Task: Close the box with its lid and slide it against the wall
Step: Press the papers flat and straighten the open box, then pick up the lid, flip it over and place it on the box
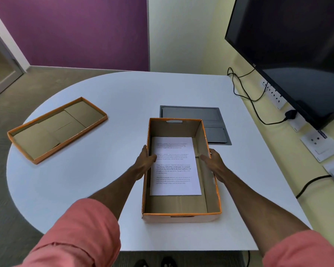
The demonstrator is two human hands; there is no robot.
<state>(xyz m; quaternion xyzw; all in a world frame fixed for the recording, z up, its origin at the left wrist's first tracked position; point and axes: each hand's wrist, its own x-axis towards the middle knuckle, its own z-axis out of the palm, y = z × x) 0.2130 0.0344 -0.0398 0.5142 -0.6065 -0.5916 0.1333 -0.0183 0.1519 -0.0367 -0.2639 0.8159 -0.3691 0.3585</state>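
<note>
An open orange-edged cardboard box [181, 215] stands on the white table [96, 185] in front of me, with a printed sheet of paper [175, 166] lying flat inside. My left hand [145, 162] rests over the box's left wall, its fingers reaching onto the paper. On the right wall sits my right hand [212, 162], fingers spread inside the box. Both hands hold nothing. The lid [56, 130] lies upside down, far to the left on the table, apart from both hands.
A grey cable hatch [214, 120] is set into the table just behind the box. The yellow wall on the right carries a black monitor [289, 54], sockets [274, 95] and cables [245, 93]. A purple wall stands at the back, beyond the table's rounded left edge.
</note>
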